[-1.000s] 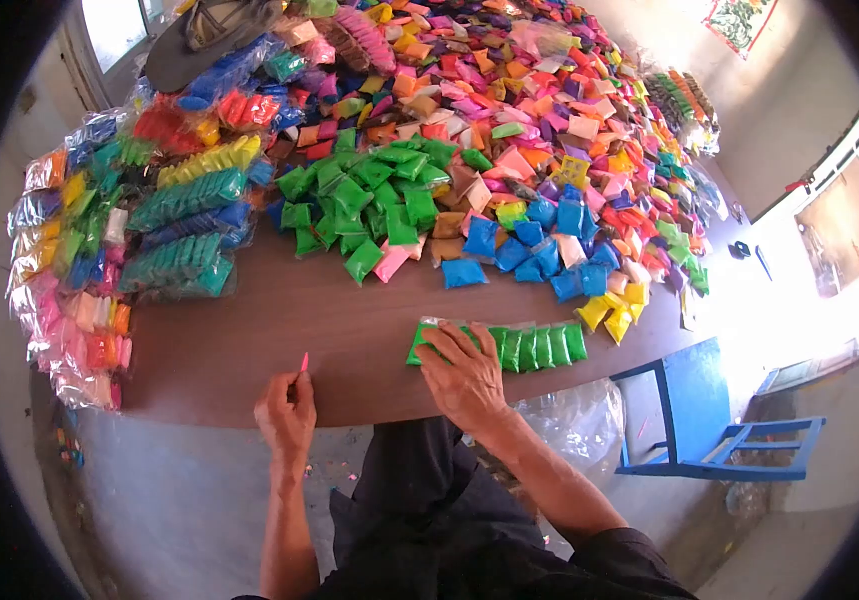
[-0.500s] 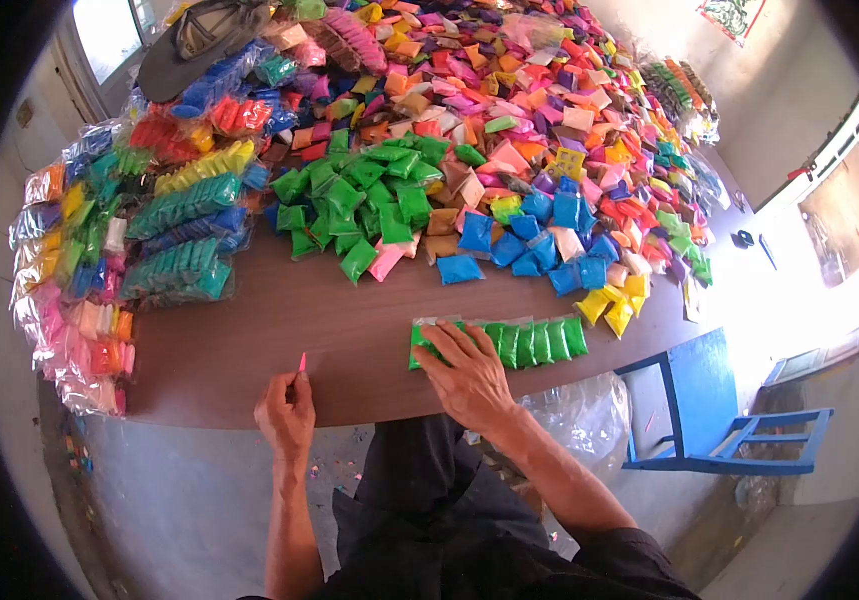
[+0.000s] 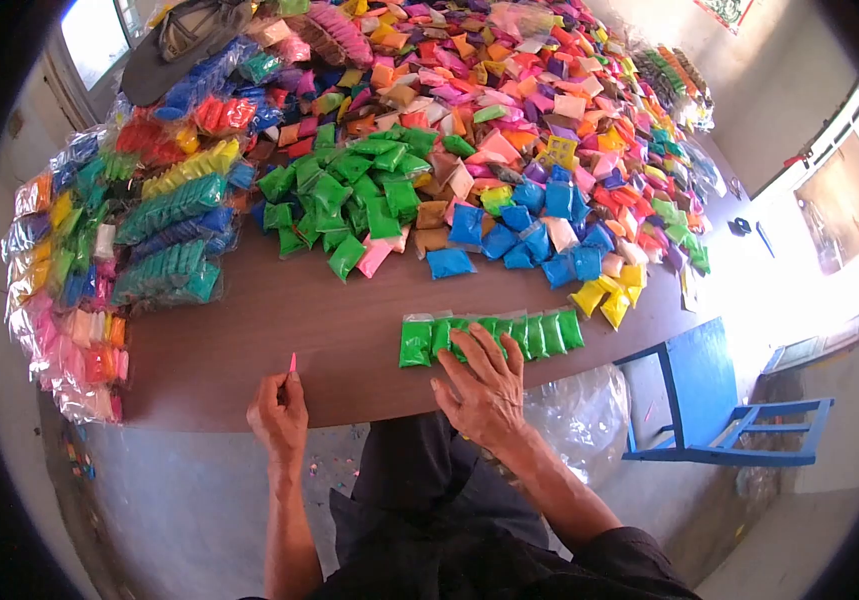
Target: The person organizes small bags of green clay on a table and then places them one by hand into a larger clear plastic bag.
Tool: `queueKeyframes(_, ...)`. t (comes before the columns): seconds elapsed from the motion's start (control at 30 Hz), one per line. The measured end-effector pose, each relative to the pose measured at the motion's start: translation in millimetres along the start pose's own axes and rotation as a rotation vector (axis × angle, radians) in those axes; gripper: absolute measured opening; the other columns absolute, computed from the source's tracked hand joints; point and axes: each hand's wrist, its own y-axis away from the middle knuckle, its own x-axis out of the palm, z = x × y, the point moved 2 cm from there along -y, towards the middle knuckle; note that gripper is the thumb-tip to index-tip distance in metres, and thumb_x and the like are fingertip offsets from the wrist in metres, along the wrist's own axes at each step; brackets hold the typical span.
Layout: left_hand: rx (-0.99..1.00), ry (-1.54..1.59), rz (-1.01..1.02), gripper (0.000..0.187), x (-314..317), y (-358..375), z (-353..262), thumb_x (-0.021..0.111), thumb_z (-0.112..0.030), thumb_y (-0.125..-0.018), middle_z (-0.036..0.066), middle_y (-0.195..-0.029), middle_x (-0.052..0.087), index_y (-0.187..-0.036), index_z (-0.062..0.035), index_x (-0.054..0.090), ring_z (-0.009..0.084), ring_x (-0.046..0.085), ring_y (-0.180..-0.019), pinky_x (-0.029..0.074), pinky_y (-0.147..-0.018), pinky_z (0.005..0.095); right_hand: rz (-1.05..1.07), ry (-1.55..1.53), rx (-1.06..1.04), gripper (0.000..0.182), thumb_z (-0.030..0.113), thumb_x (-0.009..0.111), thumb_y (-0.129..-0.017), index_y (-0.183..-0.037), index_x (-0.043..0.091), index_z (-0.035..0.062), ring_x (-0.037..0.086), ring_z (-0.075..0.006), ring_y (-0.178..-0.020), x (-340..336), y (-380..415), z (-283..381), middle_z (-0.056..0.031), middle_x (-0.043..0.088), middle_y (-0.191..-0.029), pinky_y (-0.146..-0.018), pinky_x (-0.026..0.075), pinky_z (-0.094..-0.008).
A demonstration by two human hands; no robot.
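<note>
My left hand (image 3: pixel 277 412) is closed at the table's front edge, pinching a slim pink pointed piece (image 3: pixel 293 363) that sticks up from between thumb and finger. My right hand (image 3: pixel 486 392) has its fingers spread over a row of green packets (image 3: pixel 552 333), with the fingertips on the middle ones. These small clear-wrapped packets lie side by side, overlapping a little, along the front of the brown table (image 3: pixel 249 320). The leftmost green packet (image 3: pixel 415 343) lies flat and shows whole; some others are partly hidden under my fingers.
Behind the row lie loose green packets (image 3: pixel 329 200), blue packets (image 3: pixel 451 263) and yellow packets (image 3: pixel 613 309), before a big mixed heap (image 3: pixel 509 90). Bundled teal packets (image 3: pixel 169 208) are stacked at left, a dark cap (image 3: pixel 184 45) above them. A blue chair (image 3: pixel 704 385) stands at right, near a clear plastic bag (image 3: pixel 581 420).
My right hand has slid right along the row, from its left end to the middle, uncovering the leftmost green packet. My left hand still pinches the pink piece. The view has shifted slightly.
</note>
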Motion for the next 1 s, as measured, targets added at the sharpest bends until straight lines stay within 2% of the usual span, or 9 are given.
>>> queueKeyframes(0.1, 0.007, -0.041, 0.038, 0.013, -2.8, -0.7, 1.3, 0.078, -0.013, -0.095, 0.011, -0.072, 0.067, -0.091, -0.0031, 0.07, 0.0209, 0.063, -0.061, 0.052, -0.06, 0.0334, -0.026, 0.0, 0.021, 0.043, 0.021, 0.086, -0.078, -0.118, 0.076, 0.0093, 0.054, -0.0326, -0.14, -3.0, -1.6, 1.8, -0.0105, 0.061, -0.144, -0.117, 0.036, -0.0563)
queueKeyframes(0.2, 0.034, -0.011, -0.02, 0.012, 1.3, 1.3, 3.2, 0.079, -0.012, -0.095, 0.011, -0.073, 0.068, -0.092, -0.0033, 0.071, 0.0201, 0.064, -0.062, 0.053, -0.061, 0.0336, -0.073, -0.009, 0.043, 0.042, 0.021, 0.086, -0.078, -0.117, 0.078, 0.009, 0.055, -0.0325, -0.14, -9.3, 1.6, -1.6, -0.0105, 0.062, -0.144, -0.116, 0.036, -0.0556)
queueKeyframes(0.3, -0.022, -0.003, 0.013, 0.012, 0.1, 2.1, 1.5, 0.078, -0.011, -0.095, 0.011, -0.075, 0.07, -0.092, -0.0031, 0.071, 0.0206, 0.065, -0.063, 0.053, -0.062, 0.0334, -0.069, 0.035, 0.085, 0.043, 0.026, 0.083, -0.082, -0.121, 0.074, 0.0105, 0.052, -0.0317, -0.142, -10.4, 11.7, -13.6, -0.0101, 0.059, -0.147, -0.118, 0.035, -0.0575)
queueKeyframes(0.63, 0.03, -0.021, -0.007, 0.012, 1.9, 1.5, 1.9, 0.077, -0.013, -0.097, 0.01, -0.073, 0.067, -0.094, -0.0032, 0.072, 0.0184, 0.062, -0.062, 0.051, -0.06, 0.0329, -0.127, 0.03, 0.136, 0.041, 0.025, 0.081, -0.086, -0.123, 0.075, 0.0077, 0.053, -0.0357, -0.141, -12.5, 27.9, -26.6, -0.0141, 0.059, -0.147, -0.118, 0.036, -0.0566)
queueKeyframes(0.73, 0.044, -0.009, -0.02, 0.012, 2.5, 1.8, 2.1, 0.077, -0.013, -0.098, 0.01, -0.074, 0.067, -0.094, -0.0032, 0.072, 0.0175, 0.061, -0.062, 0.05, -0.06, 0.0327, -0.166, 0.006, 0.14, 0.042, 0.02, 0.083, -0.079, -0.118, 0.077, 0.0056, 0.055, -0.0382, -0.138, -19.6, 26.5, -24.3, -0.0161, 0.062, -0.144, -0.117, 0.038, -0.055)
queueKeyframes(0.83, 0.047, -0.006, -0.025, 0.013, 3.2, 2.3, 1.4, 0.076, -0.014, -0.098, 0.01, -0.074, 0.067, -0.094, -0.0031, 0.071, 0.0173, 0.061, -0.062, 0.049, -0.059, 0.033, -0.186, 0.043, 0.192, 0.04, 0.025, 0.082, -0.086, -0.121, 0.076, 0.0061, 0.053, -0.0367, -0.14, -20.7, 35.2, -35.0, -0.0151, 0.06, -0.146, -0.118, 0.036, -0.0562)
queueKeyframes(1.0, 0.011, -0.018, 0.013, 0.013, 0.6, 1.8, -2.3, 0.075, -0.015, -0.099, 0.011, -0.075, 0.068, -0.094, -0.0031, 0.071, 0.0199, 0.062, -0.062, 0.049, -0.059, 0.0338, -0.219, 0.066, 0.227, 0.04, 0.023, 0.082, -0.085, -0.12, 0.076, 0.0053, 0.055, -0.0378, -0.138, -26.3, 43.5, -47.2, -0.0161, 0.06, -0.145, -0.117, 0.037, -0.0566)
